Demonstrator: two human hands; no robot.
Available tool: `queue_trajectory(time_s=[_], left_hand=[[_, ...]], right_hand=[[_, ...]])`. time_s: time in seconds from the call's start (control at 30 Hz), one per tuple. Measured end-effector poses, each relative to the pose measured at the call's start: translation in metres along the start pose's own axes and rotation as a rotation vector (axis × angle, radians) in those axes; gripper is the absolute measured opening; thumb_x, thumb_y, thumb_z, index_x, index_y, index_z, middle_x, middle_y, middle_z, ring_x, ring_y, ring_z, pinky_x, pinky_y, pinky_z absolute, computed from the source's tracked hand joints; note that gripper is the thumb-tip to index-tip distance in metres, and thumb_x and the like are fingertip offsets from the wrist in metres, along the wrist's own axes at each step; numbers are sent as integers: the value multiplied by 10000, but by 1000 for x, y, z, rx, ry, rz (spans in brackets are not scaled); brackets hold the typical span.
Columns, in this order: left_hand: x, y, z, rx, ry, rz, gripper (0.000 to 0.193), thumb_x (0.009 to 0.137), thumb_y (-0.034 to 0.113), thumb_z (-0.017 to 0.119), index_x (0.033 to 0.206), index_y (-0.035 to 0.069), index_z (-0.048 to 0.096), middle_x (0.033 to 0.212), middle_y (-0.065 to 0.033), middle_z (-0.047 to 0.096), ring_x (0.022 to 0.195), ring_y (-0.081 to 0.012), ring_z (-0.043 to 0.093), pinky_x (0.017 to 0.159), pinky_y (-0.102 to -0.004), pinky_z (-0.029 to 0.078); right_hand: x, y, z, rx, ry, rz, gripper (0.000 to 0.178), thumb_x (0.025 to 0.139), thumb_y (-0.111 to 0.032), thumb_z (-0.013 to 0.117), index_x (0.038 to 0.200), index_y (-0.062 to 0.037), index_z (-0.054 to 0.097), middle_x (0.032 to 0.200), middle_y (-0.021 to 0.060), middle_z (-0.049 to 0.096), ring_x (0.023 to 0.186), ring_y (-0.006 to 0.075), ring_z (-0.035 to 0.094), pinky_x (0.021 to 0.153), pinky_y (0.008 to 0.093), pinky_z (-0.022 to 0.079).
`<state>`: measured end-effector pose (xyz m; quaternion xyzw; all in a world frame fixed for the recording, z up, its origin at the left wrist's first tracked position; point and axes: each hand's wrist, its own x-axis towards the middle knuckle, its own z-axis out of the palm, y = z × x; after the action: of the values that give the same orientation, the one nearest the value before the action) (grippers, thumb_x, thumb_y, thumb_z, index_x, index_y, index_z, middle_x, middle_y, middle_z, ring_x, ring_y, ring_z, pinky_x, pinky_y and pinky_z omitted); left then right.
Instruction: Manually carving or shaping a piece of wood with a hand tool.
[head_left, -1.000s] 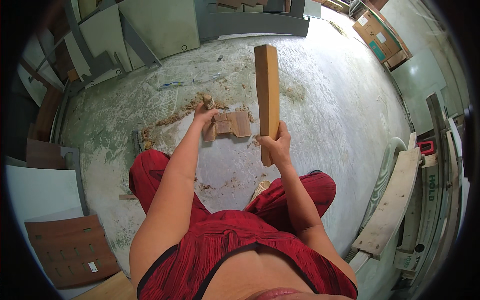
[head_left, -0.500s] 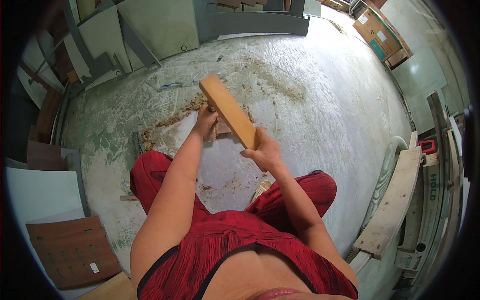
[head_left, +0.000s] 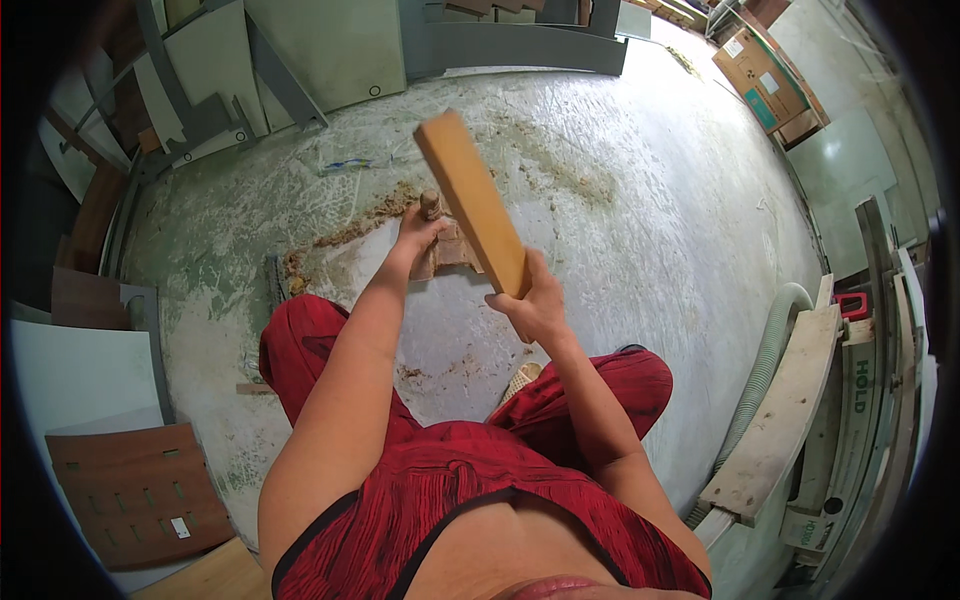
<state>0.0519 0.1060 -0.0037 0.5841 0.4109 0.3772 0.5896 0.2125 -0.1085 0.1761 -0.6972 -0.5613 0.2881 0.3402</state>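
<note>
My right hand (head_left: 535, 300) is closed around the lower end of a thick, tan wooden block (head_left: 475, 205), which slants up and away to the left. My left hand (head_left: 418, 235) grips a wooden-handled chisel (head_left: 429, 204) upright, its handle end poking out above the fist and its blade hidden. Under that hand lies a brown piece of wood (head_left: 455, 252) with a notched edge, on a pale area of floor. The block hangs raised to the right of the chisel handle, apart from it, and covers part of the wood.
Wood chips (head_left: 350, 235) are scattered over the concrete floor (head_left: 640, 200). Beyond them lies a small blue item (head_left: 350, 164). Grey and white panels (head_left: 330, 60) lean at the back. A ribbed hose (head_left: 765, 360) and a long board (head_left: 780, 410) stand at the right, a cardboard box (head_left: 760, 75) farther off.
The wooden block has risen and swung upward to the right, away from my left hand, uncovering the chisel handle's end and more of the brown wood. My left hand stays in nearly the same place.
</note>
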Motion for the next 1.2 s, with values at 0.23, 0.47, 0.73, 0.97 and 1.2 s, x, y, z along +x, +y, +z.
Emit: queue_trajectory(time_s=[0.23, 0.47, 0.73, 0.97, 1.2], left_hand=[[-2, 13, 38, -220, 9, 35, 245, 686, 45, 724, 909, 49, 624, 827, -24, 653, 792, -127, 617, 704, -311, 498], [10, -32, -8, -117, 68, -260, 240, 843, 250, 693, 1026, 94, 688, 992, 19, 676, 927, -155, 617, 757, -314, 494], [21, -12, 13, -100, -64, -424, 348, 806, 375, 713, 1057, 147, 637, 1151, 3, 610, 1071, -140, 552, 853, -331, 460], [22, -23, 25, 123, 104, -85, 281, 664, 206, 800, 859, 58, 661, 803, -50, 691, 786, -193, 656, 741, -351, 514], [11, -1, 56, -59, -62, 50, 255, 726, 124, 759, 955, 53, 671, 852, -52, 702, 797, -182, 650, 738, -349, 503]], right_hand=[[2, 29, 1, -232, -102, 154, 672, 635, -319, 763, 1176, -51, 468, 945, 202, 652, 892, 375, 638, 793, 428, 485], [7, 18, -6, 282, -17, 157, 581, 629, -230, 778, 1095, 2, 521, 920, 131, 629, 861, 249, 619, 777, 348, 482], [8, 34, -31, 651, 149, 210, 456, 687, -123, 744, 1066, 9, 528, 879, 63, 595, 727, 131, 586, 649, 273, 487], [4, 25, -22, 360, 257, -78, 589, 672, -164, 758, 1187, -31, 504, 913, 42, 599, 760, 156, 580, 699, 305, 491], [4, 47, -8, -73, 192, -86, 667, 639, -222, 753, 1213, -60, 454, 909, 177, 649, 819, 327, 651, 740, 396, 508]])
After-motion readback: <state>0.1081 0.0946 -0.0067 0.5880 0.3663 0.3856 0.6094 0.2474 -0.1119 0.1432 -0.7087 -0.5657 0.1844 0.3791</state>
